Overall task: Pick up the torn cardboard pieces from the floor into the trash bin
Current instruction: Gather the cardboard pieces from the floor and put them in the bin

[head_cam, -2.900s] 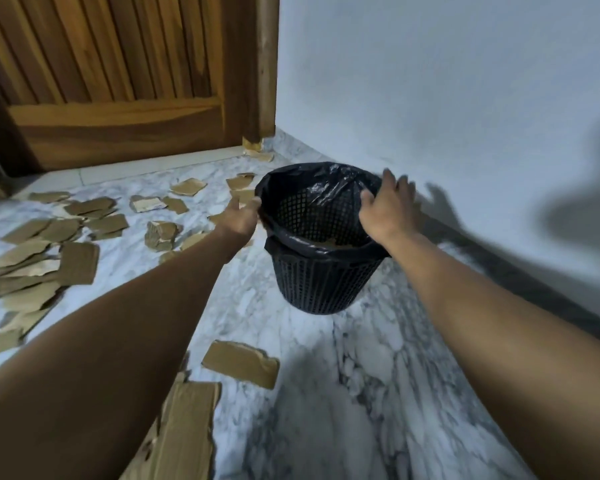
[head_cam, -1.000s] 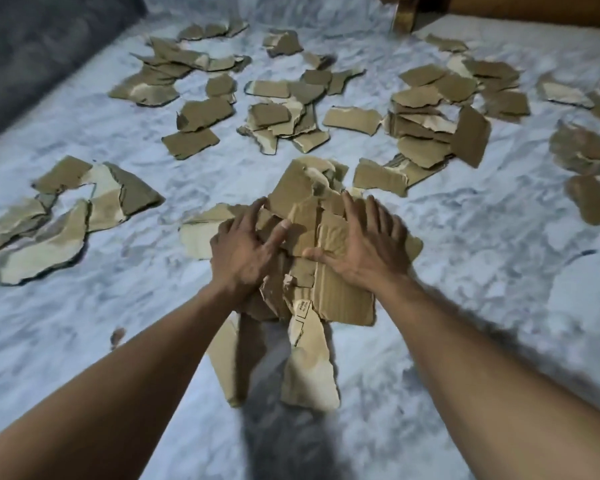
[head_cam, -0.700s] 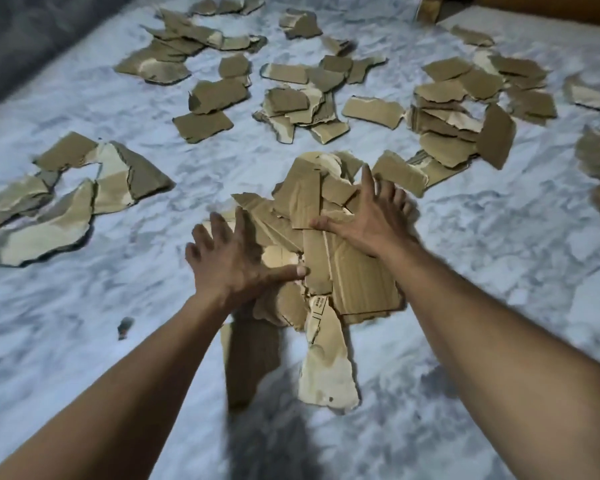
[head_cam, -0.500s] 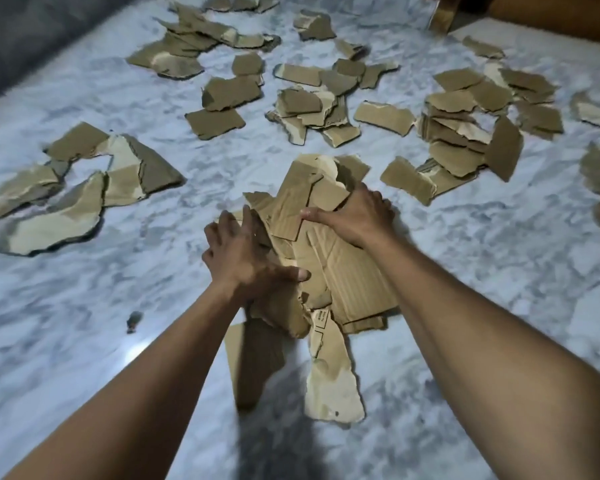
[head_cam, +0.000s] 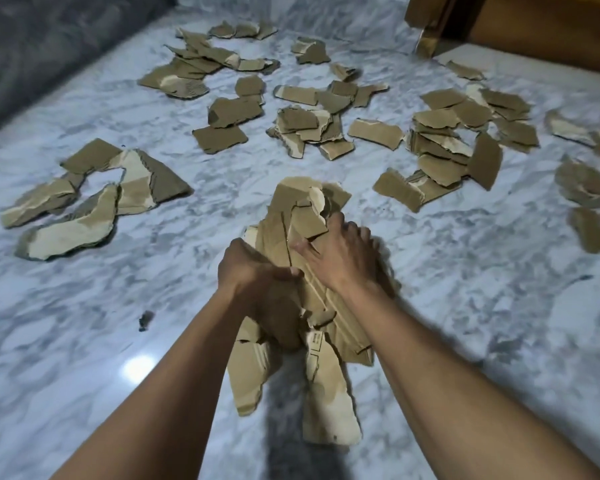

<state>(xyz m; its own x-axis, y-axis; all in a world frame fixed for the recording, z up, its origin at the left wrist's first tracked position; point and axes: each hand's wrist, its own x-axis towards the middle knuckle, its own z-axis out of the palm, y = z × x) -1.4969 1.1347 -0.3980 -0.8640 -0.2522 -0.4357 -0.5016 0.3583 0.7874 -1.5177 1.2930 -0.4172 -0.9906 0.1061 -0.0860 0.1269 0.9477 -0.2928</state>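
Cardboard bundle [head_cam: 302,216]: a thick sheaf of torn brown pieces, gathered between my two hands at the centre of the view, over the marble floor [head_cam: 465,306]. Two long strips trail from its near end, and I cannot tell whether they touch the floor.
Left hand [head_cam: 250,268]: curled round the bundle's left edge with the thumb across the front, gripping it.
Right hand [head_cam: 340,258]: fingers wrapped over the bundle's right side, thumb pressed on the front face, gripping it as well. It is slightly blurred.
Dark scrap [head_cam: 145,320]: small and alone on the floor, left of my left forearm.
Left pieces [head_cam: 94,202]: large torn sheets with the pale inner layer showing, flat on the floor and well apart from the bundle.
Right stack [head_cam: 444,150]: overlapping pieces beyond the bundle to the right, with one piece tilted up against them.
Middle heap [head_cam: 309,129]: a small pile straight beyond the bundle.
Far pieces [head_cam: 201,64]: scattered pieces near the back left.
Edge pieces [head_cam: 589,188]: blurred, at the right border.
Wooden door [head_cam: 551,29]: in the top right corner.
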